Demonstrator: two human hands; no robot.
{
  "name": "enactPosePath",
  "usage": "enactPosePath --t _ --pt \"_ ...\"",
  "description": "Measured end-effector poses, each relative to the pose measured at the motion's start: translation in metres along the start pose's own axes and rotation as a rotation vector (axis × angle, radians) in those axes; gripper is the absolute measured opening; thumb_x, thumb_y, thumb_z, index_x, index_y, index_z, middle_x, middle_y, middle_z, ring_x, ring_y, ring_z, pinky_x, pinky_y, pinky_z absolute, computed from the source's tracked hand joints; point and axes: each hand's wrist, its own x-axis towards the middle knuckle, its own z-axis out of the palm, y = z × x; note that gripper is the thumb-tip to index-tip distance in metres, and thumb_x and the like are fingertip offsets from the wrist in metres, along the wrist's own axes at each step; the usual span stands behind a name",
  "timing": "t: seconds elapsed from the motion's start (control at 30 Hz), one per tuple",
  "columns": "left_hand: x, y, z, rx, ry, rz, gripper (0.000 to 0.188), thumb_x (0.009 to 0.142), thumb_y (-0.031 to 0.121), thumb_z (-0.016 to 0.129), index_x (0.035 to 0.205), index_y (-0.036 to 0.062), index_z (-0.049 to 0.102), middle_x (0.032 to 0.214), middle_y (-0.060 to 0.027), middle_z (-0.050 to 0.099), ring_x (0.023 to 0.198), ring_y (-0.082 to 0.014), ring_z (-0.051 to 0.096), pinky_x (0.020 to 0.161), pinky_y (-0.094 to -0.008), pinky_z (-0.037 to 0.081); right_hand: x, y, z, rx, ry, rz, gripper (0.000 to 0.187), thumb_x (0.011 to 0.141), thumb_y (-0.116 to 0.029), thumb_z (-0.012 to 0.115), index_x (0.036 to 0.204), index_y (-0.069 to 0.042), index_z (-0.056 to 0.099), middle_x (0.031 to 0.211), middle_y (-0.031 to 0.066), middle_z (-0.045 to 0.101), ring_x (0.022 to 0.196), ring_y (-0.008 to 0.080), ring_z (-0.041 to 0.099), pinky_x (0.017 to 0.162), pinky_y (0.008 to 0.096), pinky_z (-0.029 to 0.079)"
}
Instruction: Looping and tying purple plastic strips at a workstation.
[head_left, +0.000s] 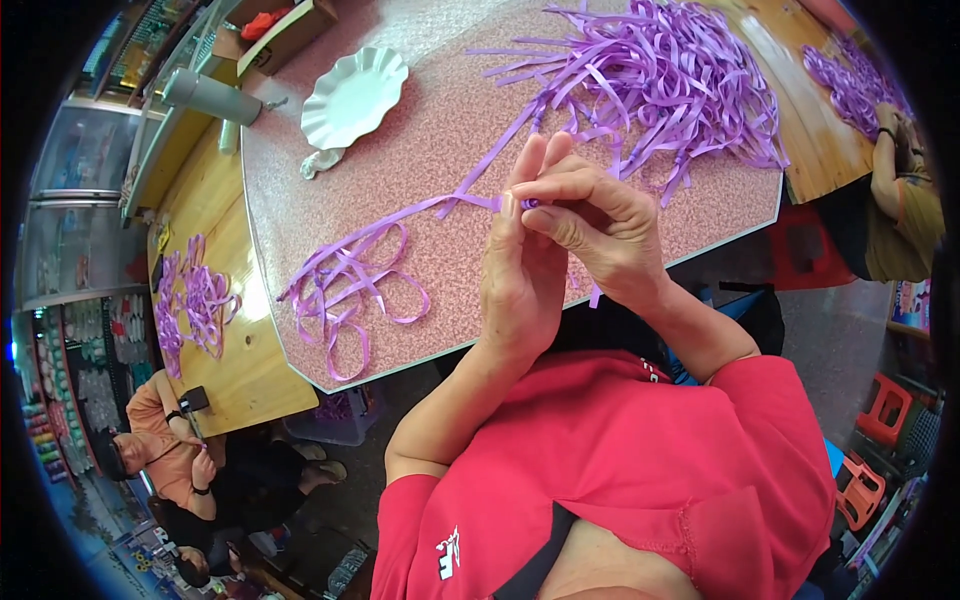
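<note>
The bare left forearm (445, 400) rose from the near side and angled right and far, its hand (522, 280) upright with the thumb closed against long, extended fingers. The bare right forearm (695, 325) slanted far and left, the wrist bent. The right hand (610, 225), its thumb and index finger curved into a pinch, met the left thumb tip.

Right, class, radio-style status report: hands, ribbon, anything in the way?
Left hand and right hand together, both pinching. Purple ribbon held, trailing left over pink tabletop. Larger ribbon pile beyond; nothing visibly blocking.
</note>
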Motion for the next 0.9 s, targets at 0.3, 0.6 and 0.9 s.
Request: enactPosePath --t 0.3,0.6,0.9 --pt "-0.003 -0.002 -0.004 0.101 0.089 0.048 0.052 0.110 0.030 0.029 0.150 -0.0035 0.033 0.150 -0.0192 0.042 0.140 -0.0239 0.040 0.118 -0.0359 0.030 0.000 0.011 0.005 -0.225 0.080 -0.235 0.016 0.087 0.004 0.071 0.103 0.000 0.069 0.098 0.0064 0.065 0.090 0.0133 0.062 0.079 0.0254 0.051" --pt "0.007 -0.001 -0.014 0.048 0.161 -0.008 0.047 0.110 0.029 0.036 0.140 -0.0049 0.048 0.137 -0.0162 0.056 0.121 -0.0204 0.058 0.104 -0.0320 0.047 0.001 0.023 0.005 -0.405 0.147 -0.334 0.016 0.089 0.005 0.069 0.104 0.001 0.067 0.102 0.0065 0.065 0.086 0.0115 0.062 0.076 0.0247 0.051" --pt "-0.001 -0.005 -0.019 0.545 0.229 0.261 0.032 0.109 0.018 0.042 0.126 -0.0033 0.059 0.123 -0.0115 0.061 0.107 -0.0143 0.060 0.093 -0.0267 0.048 0.000 0.020 0.010 0.022 0.148 -0.062 0.017 0.091 0.002 0.069 0.107 0.000 0.067 0.105 0.0048 0.063 0.088 0.0093 0.062 0.078 0.0216 0.051"
